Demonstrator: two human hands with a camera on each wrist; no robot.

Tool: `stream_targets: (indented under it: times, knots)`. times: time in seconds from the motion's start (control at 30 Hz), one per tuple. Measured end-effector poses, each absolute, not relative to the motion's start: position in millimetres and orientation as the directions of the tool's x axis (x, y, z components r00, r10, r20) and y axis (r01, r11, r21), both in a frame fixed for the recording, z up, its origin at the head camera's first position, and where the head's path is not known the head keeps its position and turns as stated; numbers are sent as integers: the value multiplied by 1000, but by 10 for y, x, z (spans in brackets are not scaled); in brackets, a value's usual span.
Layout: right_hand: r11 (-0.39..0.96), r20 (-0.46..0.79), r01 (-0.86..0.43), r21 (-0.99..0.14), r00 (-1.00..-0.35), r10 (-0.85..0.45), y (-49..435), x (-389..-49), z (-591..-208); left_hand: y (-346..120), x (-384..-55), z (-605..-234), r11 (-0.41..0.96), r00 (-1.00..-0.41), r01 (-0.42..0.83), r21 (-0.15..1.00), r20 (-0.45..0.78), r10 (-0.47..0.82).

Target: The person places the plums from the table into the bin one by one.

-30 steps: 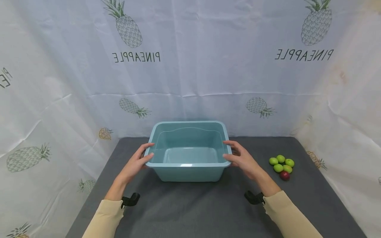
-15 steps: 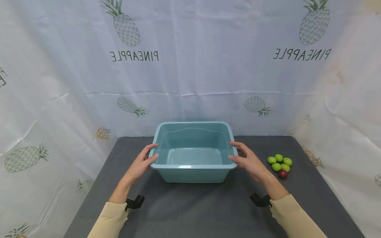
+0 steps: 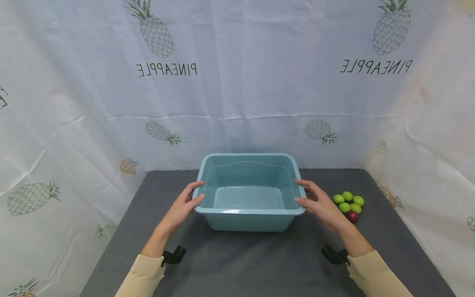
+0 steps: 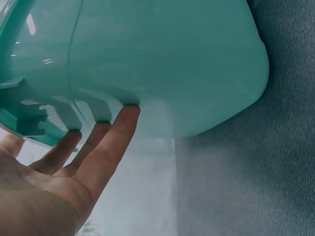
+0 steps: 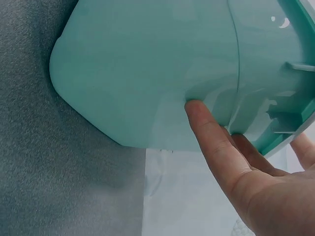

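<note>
At the centre of the head view is a blue-green basin (image 3: 249, 222), its inner floor visible. Left hand (image 3: 182, 209) and right hand (image 3: 324, 208) each have their grip clamped on its rim, some fingers partly hidden there; both wrist views crop the basin.

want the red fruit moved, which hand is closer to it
Right. The right hand holds the tub by its right side, left of the red fruit; the left hand is across the tub, farther left.
</note>
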State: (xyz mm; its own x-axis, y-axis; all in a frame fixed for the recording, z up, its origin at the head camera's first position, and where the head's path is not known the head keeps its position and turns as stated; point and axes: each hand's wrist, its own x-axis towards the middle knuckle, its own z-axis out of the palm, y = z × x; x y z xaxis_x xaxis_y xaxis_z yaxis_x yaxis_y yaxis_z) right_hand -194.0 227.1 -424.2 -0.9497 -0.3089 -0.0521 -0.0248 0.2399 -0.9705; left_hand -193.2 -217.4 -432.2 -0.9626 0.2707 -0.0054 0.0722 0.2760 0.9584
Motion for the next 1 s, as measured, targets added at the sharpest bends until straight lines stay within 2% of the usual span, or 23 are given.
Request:
stream_targets:
  times: [1.0]
  knots:
    - [266, -32, -49, -963, -956, -292, 2457, -1761, -4198, -1940, -1783, -4355, 247, -965, 69, 966, 3, 261]
